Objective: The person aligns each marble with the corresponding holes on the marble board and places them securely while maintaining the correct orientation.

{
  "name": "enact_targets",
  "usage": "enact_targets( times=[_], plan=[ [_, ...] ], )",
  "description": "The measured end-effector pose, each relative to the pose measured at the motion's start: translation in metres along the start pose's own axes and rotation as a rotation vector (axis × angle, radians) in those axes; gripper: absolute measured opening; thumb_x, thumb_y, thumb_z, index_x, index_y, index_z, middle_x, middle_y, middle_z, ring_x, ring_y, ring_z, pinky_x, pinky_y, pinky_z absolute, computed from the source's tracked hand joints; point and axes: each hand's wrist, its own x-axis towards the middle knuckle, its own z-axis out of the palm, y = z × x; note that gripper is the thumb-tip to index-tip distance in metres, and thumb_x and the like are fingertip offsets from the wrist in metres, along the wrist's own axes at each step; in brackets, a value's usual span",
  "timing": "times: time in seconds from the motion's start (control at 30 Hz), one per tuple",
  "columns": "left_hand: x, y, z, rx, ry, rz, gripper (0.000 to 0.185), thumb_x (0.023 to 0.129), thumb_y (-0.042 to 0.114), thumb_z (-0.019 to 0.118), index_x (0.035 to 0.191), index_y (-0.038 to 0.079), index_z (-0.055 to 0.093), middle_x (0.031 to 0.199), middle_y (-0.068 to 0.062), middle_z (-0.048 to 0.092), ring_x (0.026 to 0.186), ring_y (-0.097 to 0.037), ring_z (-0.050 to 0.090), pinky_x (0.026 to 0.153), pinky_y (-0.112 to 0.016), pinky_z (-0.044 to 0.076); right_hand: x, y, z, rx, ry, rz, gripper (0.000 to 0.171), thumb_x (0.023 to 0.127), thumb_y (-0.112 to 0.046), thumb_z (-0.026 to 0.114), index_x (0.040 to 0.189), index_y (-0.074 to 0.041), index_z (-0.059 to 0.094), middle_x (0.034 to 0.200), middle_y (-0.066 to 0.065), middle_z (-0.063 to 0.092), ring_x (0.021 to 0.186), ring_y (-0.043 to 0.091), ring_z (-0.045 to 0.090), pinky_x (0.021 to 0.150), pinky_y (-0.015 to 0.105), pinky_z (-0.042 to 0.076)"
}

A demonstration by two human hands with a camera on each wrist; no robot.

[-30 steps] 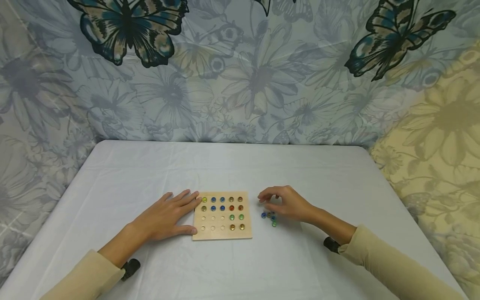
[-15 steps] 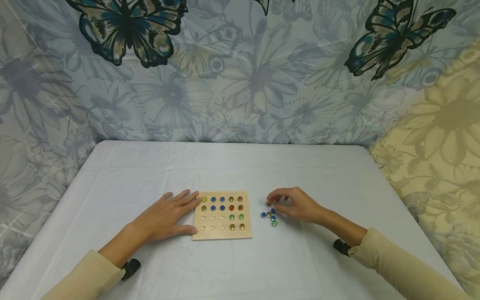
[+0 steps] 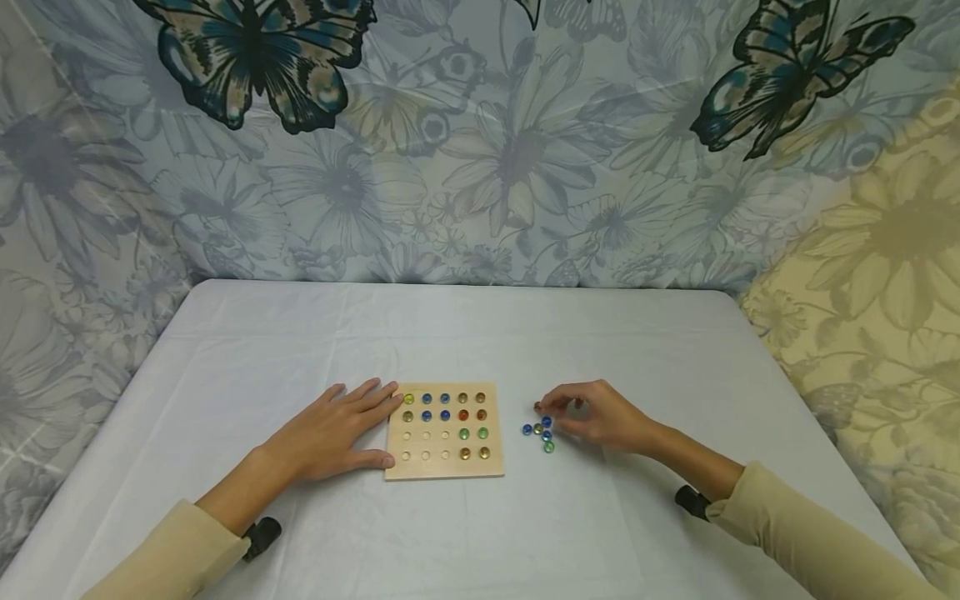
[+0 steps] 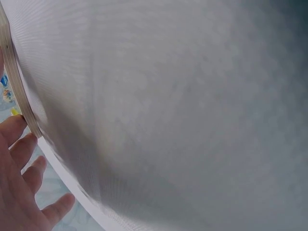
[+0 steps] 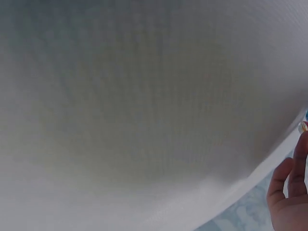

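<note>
A wooden marble board (image 3: 444, 467) lies on the white table, with rows of round hollows. Glass marbles fill the two far rows and the right part of the two near rows; the near-left hollows are bare. My left hand (image 3: 330, 433) rests spread at the board's left edge, fingertips on its far corner and thumb on its near corner. To the right of the board, my right hand (image 3: 600, 415) has its fingers loosely bent, index fingertip right at a reddish marble (image 3: 537, 407). Beside it lie several loose marbles, among them a green marble (image 3: 549, 447) and a blue marble (image 3: 527, 430).
The white cloth (image 3: 450, 542) covers the whole table, whose far edge meets a butterfly-and-flower patterned curtain (image 3: 480, 208). Black wrist cameras sit under both cuffs, the left camera (image 3: 262, 538) and the right camera (image 3: 692, 502).
My right hand has drawn back to the right, away from the board, uncovering the reddish marble and more of the loose marbles. My left hand and the board have stayed put.
</note>
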Motion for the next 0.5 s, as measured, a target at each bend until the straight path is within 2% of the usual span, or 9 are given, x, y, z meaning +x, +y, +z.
enact_targets(
  times=[0.27,0.5],
  plan=[
    [0.0,-0.0001,-0.0006,-0.003,0.002,0.004,0.086,0.091,0.07,0.05,0.156,0.015,0.036,0.161,-0.005,0.032,0.148,-0.032,0.027,0.111,-0.063,0.027,0.0008,0.0025,0.0029,0.008,0.003,-0.022,0.028,0.086,0.001,0.075,0.112,-0.008,0.072,0.105,-0.002,0.074,0.088,0.014,0.065,0.076,0.034,0.052],
    [-0.0002,-0.0009,-0.0002,0.0,0.004,0.007,0.086,0.091,0.071,0.048,0.156,0.015,0.036,0.161,-0.005,0.031,0.148,-0.032,0.027,0.111,-0.063,0.027,0.0029,0.0023,0.0047,-0.013,-0.003,-0.006,0.027,0.086,0.001,0.075,0.111,-0.007,0.072,0.104,-0.002,0.073,0.088,0.013,0.064,0.077,0.031,0.052]
  ],
)
